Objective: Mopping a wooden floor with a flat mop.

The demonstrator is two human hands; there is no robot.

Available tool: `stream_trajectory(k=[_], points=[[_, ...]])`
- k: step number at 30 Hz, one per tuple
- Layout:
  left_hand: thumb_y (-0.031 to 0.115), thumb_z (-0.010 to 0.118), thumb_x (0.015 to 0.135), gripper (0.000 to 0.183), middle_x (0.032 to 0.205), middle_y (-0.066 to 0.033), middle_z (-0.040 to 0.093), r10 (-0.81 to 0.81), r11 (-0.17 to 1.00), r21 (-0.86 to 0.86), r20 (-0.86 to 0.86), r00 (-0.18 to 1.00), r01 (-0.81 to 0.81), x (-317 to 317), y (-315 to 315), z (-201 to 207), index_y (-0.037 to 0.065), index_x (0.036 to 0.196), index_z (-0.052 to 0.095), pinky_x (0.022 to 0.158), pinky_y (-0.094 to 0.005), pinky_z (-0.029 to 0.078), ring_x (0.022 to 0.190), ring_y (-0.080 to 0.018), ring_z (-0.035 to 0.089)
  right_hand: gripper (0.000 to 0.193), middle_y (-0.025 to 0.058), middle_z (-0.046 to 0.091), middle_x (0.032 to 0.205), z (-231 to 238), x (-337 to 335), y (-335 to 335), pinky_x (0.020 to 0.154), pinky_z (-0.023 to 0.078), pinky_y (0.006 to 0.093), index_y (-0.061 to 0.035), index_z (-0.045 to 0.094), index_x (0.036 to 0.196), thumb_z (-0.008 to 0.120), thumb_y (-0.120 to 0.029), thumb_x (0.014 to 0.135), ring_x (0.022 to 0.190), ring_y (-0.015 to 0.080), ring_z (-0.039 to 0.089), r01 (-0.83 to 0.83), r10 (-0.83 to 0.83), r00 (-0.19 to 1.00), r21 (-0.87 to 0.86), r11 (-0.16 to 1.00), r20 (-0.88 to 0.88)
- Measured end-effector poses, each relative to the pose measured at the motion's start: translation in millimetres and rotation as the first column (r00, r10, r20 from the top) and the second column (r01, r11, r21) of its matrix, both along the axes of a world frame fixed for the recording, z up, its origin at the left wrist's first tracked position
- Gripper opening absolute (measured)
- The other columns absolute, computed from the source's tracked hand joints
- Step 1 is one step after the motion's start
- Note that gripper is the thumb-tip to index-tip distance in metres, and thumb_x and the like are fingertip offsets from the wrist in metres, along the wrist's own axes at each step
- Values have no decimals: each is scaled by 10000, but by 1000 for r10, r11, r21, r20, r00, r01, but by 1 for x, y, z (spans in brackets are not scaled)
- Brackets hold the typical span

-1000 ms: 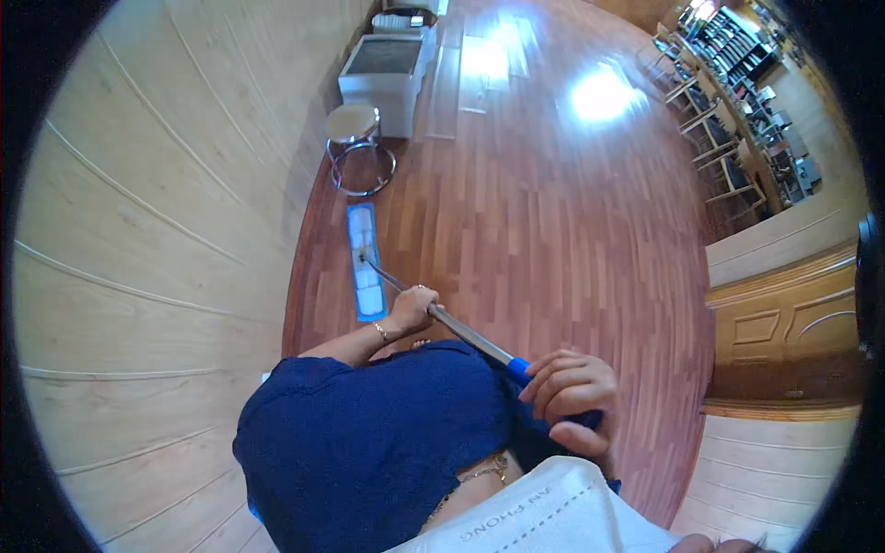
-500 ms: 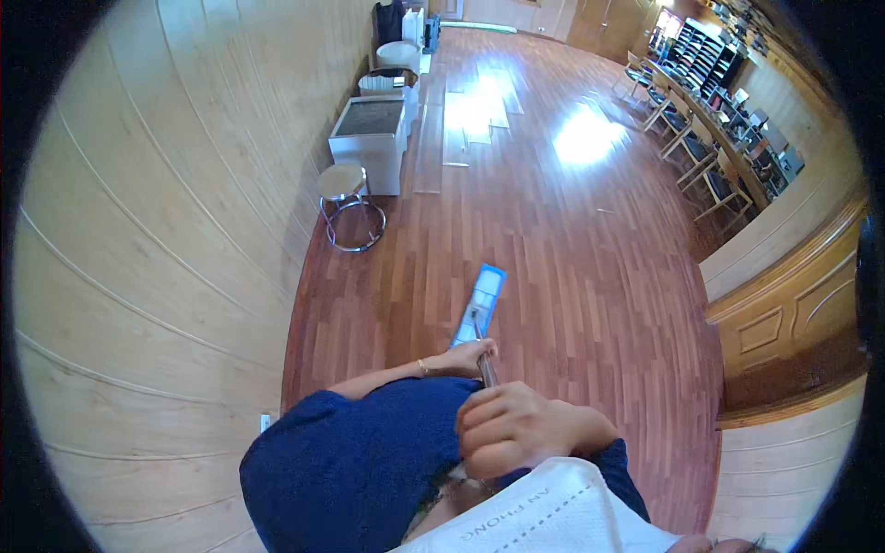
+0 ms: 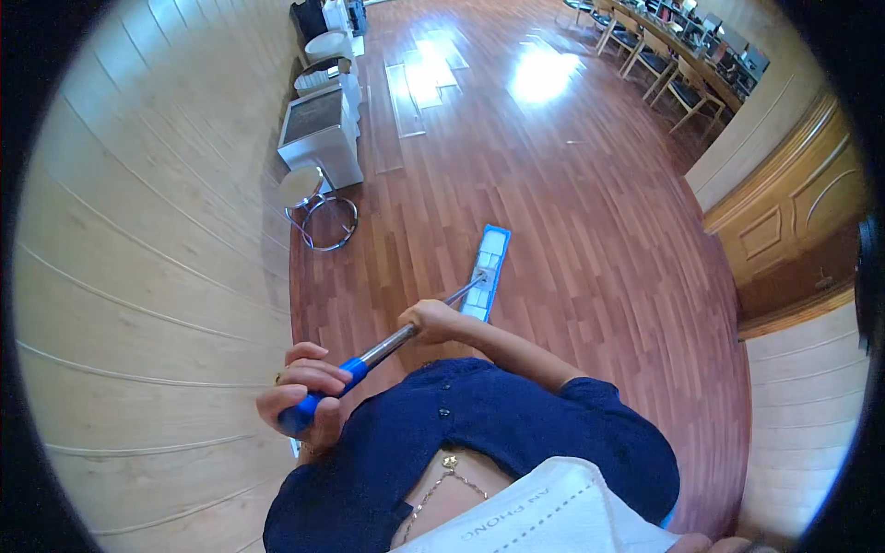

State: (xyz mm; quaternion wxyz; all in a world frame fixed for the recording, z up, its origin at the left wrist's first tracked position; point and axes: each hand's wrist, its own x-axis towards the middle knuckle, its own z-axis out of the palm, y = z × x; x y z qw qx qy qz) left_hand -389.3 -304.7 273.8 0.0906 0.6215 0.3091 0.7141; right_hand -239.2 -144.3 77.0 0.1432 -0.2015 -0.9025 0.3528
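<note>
A flat mop's white and blue head (image 3: 493,243) rests on the wooden floor in front of me. From it the metal pole (image 3: 385,347) slants up toward my left side. My left hand (image 3: 309,382) is closed round the blue grip at the pole's top end, its fingers loosely curled. Farther down the pole, my right hand (image 3: 433,321) wraps the bare metal, the forearm reaching across from the right. Part of the mop head's near end lies behind my right forearm.
By the left wall are a round stool (image 3: 302,187) with a chrome ring base and a white box-like unit (image 3: 323,138). Chairs (image 3: 693,92) line a long desk at the far right. A wooden door (image 3: 784,230) stands to the right. Flat strips (image 3: 406,101) lie on the floor ahead.
The hands have swapped places: my left hand went from the lower pole to the top grip, my right from the top to the lower pole. The pole's top swung left; the view shifted.
</note>
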Motion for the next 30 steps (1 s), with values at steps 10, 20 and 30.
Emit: stream_trajectory(k=[10, 20, 30], points=[[252, 642, 913, 265, 647, -15, 561, 32, 999, 11, -25, 999, -31, -12, 30, 15, 173, 1041, 424, 778, -416, 442, 599, -161, 604, 37, 146, 641, 733, -54, -1, 6, 631, 486, 479, -112, 601, 640, 628, -131, 626, 730, 377, 621, 330, -331, 944, -96, 939, 6], [274, 632, 918, 292, 655, -35, 560, -436, 900, -11, -45, 899, 436, 3, 140, 9, 167, 1072, 408, 731, -448, 456, 578, -194, 604, 66, 150, 634, 745, -50, 76, 17, 652, 485, 479, -105, 612, 662, 613, -114, 597, 761, 380, 611, 742, -741, 670, -43, 669, 39], [107, 560, 923, 260, 795, -97, 617, -929, 334, -27, -180, 324, 942, 110, 202, -13, 124, 1049, 333, 788, -490, 470, 676, -234, 658, 61, 131, 637, 722, -62, 178, -95, 668, 494, 468, -120, 618, 669, 651, -154, 631, 747, 356, 619, 996, -996, 7, -91, 0, 87]])
